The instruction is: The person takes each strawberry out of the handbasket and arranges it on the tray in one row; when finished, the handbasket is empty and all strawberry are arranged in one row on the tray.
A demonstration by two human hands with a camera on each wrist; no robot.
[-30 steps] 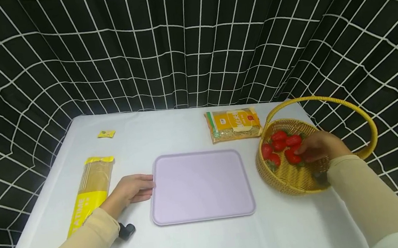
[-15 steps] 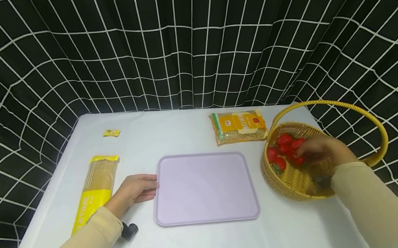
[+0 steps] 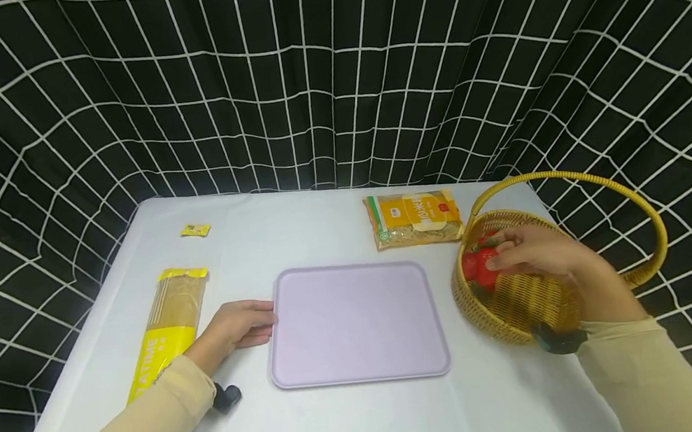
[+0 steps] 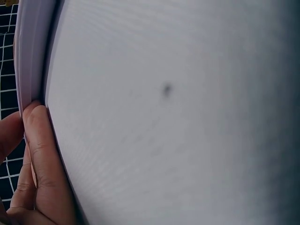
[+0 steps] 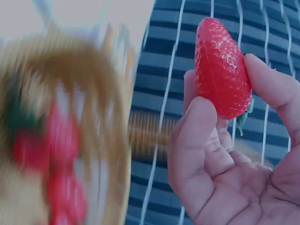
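Observation:
My left hand (image 3: 240, 326) lies at the left edge of a flat lilac tray (image 3: 357, 324). In the left wrist view, its thumb and fingers (image 4: 42, 154) pinch the tray's rim from both sides. On the right, my other hand (image 3: 533, 252) is over a yellow wicker basket (image 3: 490, 324). Between thumb and fingertips it holds a red strawberry (image 5: 220, 70), whose green stem end points toward the palm. More strawberries (image 5: 63, 136) lie inside the basket, blurred in the right wrist view and partly hidden by the hand in the head view.
A bag of grain (image 3: 414, 218) lies behind the tray, close to the basket. The basket's tall arched handle (image 3: 625, 197) leans out to the right. At left are a yellow noodle packet (image 3: 170, 326), partly under the left forearm, and a small yellow sachet (image 3: 196, 229).
My right hand has come up from among the strawberries and turned, with one strawberry in its fingertips. The left hand keeps its place at the tray's edge.

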